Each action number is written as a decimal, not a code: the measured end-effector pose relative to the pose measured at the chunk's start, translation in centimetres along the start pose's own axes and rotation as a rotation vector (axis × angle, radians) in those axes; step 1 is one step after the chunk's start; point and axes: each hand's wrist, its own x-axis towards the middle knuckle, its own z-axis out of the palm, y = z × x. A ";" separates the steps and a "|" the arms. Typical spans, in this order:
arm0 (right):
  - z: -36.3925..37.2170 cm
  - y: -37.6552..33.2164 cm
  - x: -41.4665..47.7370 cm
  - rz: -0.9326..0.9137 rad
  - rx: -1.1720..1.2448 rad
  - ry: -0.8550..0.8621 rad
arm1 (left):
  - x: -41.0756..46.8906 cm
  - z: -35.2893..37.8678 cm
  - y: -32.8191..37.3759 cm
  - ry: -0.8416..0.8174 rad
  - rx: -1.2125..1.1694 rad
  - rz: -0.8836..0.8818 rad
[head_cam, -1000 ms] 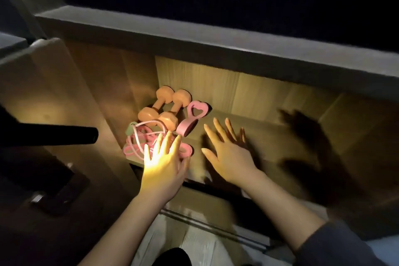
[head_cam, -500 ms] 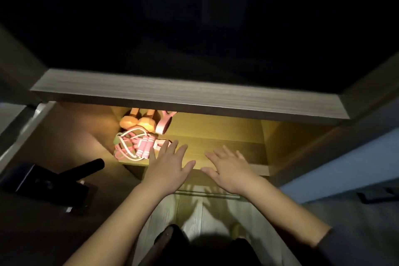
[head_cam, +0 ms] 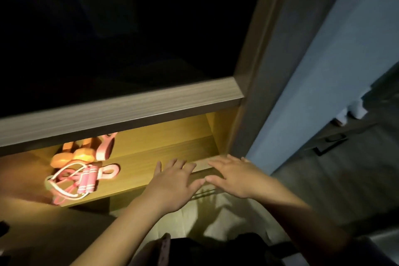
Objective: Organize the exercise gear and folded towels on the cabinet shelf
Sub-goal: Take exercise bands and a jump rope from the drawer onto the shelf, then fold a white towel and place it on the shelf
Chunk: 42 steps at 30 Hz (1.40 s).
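A lit wooden cabinet shelf [head_cam: 151, 164] holds exercise gear at its left end. Two orange dumbbells [head_cam: 73, 153] lie at the back, partly hidden by the board above. A pink hand grip [head_cam: 106, 147] leans beside them. A coiled pink jump rope [head_cam: 73, 181] lies at the shelf's front left, with a pink ring piece [head_cam: 109, 171] next to it. My left hand [head_cam: 172, 183] is spread flat over the shelf's front edge, empty. My right hand [head_cam: 237, 176] is spread flat near the shelf's right front corner, empty. No towels are in view.
A grey wood-grain board [head_cam: 129, 106] overhangs the shelf. The cabinet's right side panel [head_cam: 254, 84] rises beside a blue-grey wall [head_cam: 313, 93]. A dark drawer handle [head_cam: 330, 142] shows at the right. Light floor [head_cam: 226, 218] lies below the shelf.
The view has swung to the right and pulled back. Both hands have slid right along the shelf's front edge, away from the jump rope and dumbbells, still flat and empty.
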 end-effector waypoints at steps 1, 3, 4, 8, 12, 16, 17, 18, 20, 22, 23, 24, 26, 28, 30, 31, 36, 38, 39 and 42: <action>-0.4 1.7 -0.6 0.007 0.006 -0.016 | 0.7 -0.1 1.6 -0.016 0.007 0.021; -1.4 6.0 -2.5 0.031 0.028 -0.045 | 2.3 -0.1 5.9 -0.054 -0.003 0.052; -1.9 8.2 -3.4 0.046 0.037 -0.053 | 3.0 -0.2 7.9 -0.070 -0.022 0.063; -3.0 15.8 -6.6 0.128 0.071 -0.063 | 6.0 -0.5 15.4 -0.134 -0.063 0.142; -2.9 21.7 -9.2 0.219 0.200 -0.010 | 9.4 -1.1 21.8 -0.189 -0.031 0.253; -3.5 26.8 -10.7 0.333 0.297 0.044 | 13.3 -1.6 26.9 -0.187 -0.029 0.357; -3.8 28.1 -11.0 0.360 0.309 0.060 | 14.4 -1.7 28.0 -0.198 -0.022 0.380; -3.9 29.5 -11.4 0.389 0.328 0.072 | 15.5 -1.8 29.1 -0.212 -0.002 0.401; -3.9 31.9 -12.0 0.441 0.367 0.095 | 17.7 -2.1 31.0 -0.250 0.045 0.437; -3.9 34.0 -12.6 0.495 0.390 0.114 | 20.0 -2.6 32.8 -0.288 0.070 0.467; -3.9 35.0 -12.7 0.517 0.403 0.120 | 20.9 -2.7 33.6 -0.291 0.081 0.479; -3.9 35.9 -12.9 0.542 0.420 0.123 | 21.6 -2.7 34.4 -0.294 0.093 0.488; -4.0 37.7 -13.0 0.567 0.409 0.128 | 22.8 -2.8 35.7 -0.308 0.100 0.502; -4.2 39.4 -13.0 0.555 0.351 0.131 | 23.8 -2.8 37.0 -0.322 0.100 0.518; -4.5 41.1 -13.2 0.553 0.316 0.160 | 24.8 -2.5 38.4 -0.301 0.118 0.544; -4.6 42.0 -13.3 0.557 0.314 0.187 | 25.3 -2.3 39.2 -0.293 0.124 0.550; -5.1 48.4 -14.1 0.604 0.295 0.230 | 29.5 -1.0 44.5 -0.212 0.118 0.520; -5.6 51.4 -14.7 0.600 0.263 0.234 | 31.3 -0.1 46.9 -0.146 0.104 0.487; -6.1 53.0 -15.0 0.589 0.238 0.245 | 32.1 0.3 48.1 -0.105 0.093 0.462; -7.8 57.4 -15.9 0.535 0.146 0.252 | 34.2 1.2 51.7 -0.024 0.050 0.352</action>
